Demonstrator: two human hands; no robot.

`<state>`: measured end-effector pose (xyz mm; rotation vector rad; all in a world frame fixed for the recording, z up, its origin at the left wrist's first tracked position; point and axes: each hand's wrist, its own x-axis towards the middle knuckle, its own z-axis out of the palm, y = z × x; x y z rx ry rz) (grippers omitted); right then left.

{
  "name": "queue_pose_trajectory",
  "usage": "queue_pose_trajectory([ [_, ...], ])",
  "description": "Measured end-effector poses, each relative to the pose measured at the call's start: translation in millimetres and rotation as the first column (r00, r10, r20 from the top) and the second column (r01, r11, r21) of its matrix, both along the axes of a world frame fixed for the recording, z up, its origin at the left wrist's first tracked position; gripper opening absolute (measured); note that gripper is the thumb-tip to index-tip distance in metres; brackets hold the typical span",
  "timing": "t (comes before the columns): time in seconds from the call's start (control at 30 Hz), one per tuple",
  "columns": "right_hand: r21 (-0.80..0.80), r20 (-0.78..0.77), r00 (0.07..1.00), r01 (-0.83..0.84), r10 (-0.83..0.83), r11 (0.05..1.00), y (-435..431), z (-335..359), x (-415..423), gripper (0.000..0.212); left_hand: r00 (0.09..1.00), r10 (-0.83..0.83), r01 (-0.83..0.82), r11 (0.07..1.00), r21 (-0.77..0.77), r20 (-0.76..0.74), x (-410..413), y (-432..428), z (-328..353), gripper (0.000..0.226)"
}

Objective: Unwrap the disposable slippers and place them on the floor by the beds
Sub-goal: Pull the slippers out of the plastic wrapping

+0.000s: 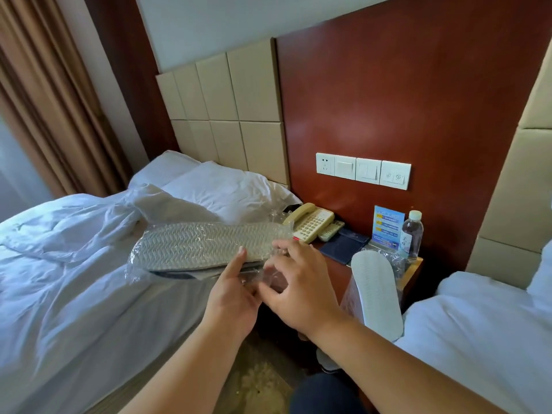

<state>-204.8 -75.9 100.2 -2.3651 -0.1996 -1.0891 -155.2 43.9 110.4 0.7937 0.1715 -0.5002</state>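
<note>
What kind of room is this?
Most likely a hotel twin room. A left bed and a right bed flank a nightstand carrying a corded phone. There is a switch panel on the wood wall, and plastic-wrapped slippers are in hand.

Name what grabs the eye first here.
The grey slippers, still in clear wrap, held mid-frame over the edge of the left bed: the left hand grips them while the right hand pinches the wrap at their right end. Right of them, a white slipper stands tilted against the nightstand, between the beds.
</note>
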Motion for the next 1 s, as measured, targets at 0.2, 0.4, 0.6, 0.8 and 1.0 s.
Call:
queue_pose_trajectory([
  [0.2,0.434,-0.016,0.996,-0.074,0.090,0.898,-5,13,-7,0.007,0.995,0.079,-0.081,0.996,0.038,0.058,-9,8,1,0.030],
  [0.4,0.951,-0.090,0.972,0.020,0.216,0.307,-12,21,-10,0.007,0.989,0.140,-0.141,0.990,0.004,0.055,-13,14,2,0.015],
  [0.6,0.992,-0.128,0.959,0.129,0.254,0.012,-20,17,-14,0.021,0.988,0.131,-0.130,0.991,-0.007,0.085,-16,20,5,0.021],
  [0.8,0.842,-0.142,0.974,0.025,0.176,0.539,-17,28,-17,0.027,0.984,0.113,-0.118,0.993,0.026,0.141,-19,23,4,0.023],
  [1.0,0.785,-0.132,0.991,0.087,0.028,0.613,-28,33,-11,0.013,0.984,0.094,-0.093,0.996,-0.013,0.152,-22,28,5,0.004],
])
